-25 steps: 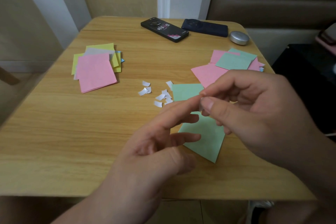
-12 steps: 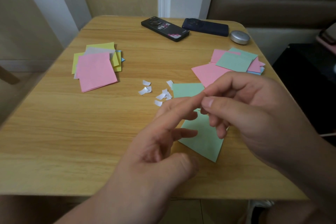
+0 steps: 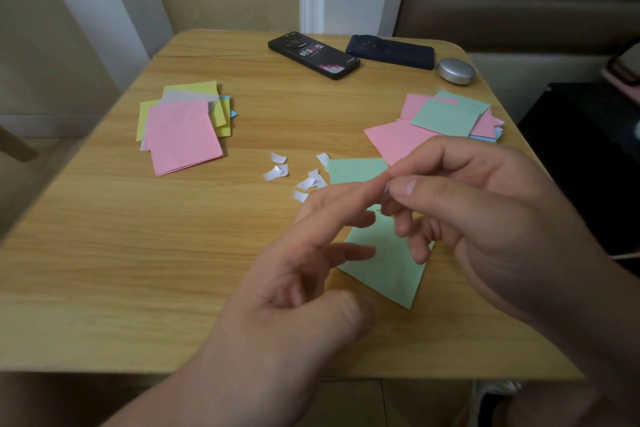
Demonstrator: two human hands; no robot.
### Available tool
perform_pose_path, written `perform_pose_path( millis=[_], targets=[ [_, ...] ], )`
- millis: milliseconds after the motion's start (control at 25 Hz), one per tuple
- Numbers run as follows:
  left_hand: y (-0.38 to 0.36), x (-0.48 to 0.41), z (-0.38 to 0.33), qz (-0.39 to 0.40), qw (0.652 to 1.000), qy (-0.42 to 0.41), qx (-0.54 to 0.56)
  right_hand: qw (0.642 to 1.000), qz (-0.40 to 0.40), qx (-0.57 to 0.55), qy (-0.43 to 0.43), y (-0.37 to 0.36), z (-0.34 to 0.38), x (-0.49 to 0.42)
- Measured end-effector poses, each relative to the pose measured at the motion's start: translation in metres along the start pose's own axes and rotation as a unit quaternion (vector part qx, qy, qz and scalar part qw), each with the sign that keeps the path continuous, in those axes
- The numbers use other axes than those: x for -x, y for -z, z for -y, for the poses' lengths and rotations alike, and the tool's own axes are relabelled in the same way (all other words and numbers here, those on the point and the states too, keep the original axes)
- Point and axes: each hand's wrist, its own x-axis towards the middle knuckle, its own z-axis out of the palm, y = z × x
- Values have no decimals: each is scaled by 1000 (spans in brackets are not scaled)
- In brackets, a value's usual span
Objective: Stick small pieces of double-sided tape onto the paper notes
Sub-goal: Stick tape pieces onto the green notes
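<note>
Head: right hand (image 3: 485, 208) over green note (image 3: 384, 265)

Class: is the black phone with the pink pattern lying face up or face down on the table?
Face down: the black phone shows its round camera module and printed back, with no screen visible.

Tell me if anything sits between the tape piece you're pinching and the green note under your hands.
No object does. The right hand pinches the tape piece at the index fingertip of the left hand above the green note; only both hands' lower fingers hang over it. White scraps lie beside its left edge.
</note>
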Motion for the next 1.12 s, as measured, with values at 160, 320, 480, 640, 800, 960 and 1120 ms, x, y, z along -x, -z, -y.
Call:
perform_pose_path(
  millis=[160, 320, 480, 640, 800, 960, 1120],
  targets=[
    [-1, 0, 1, -1, 1000, -1, -3, 1000, 1, -13, -15, 0, -1, 0],
    [-1, 1, 1, 2, 1000, -5, -6, 1000, 2, -10, -17, 0, -1, 0],
    [-1, 0, 1, 2, 1000, -7, -8, 998, 8, -52, -37, 0, -1, 0],
    [-2, 0, 1, -4, 1000, -12, -13, 995, 16, -83, -47, 0, -1, -1],
    [-2, 0, 0, -9, 1000, -16, -22, 994, 27, -94, -52, 1, 0, -1],
    [-3, 1, 0, -12, 999, -16, -28, 991, 25, -117, -65, 1, -2, -1],
    [-4, 1, -1, -10, 999, -16, -32, 983, 30, -154, -93, 0, -4, -1]
  ],
)
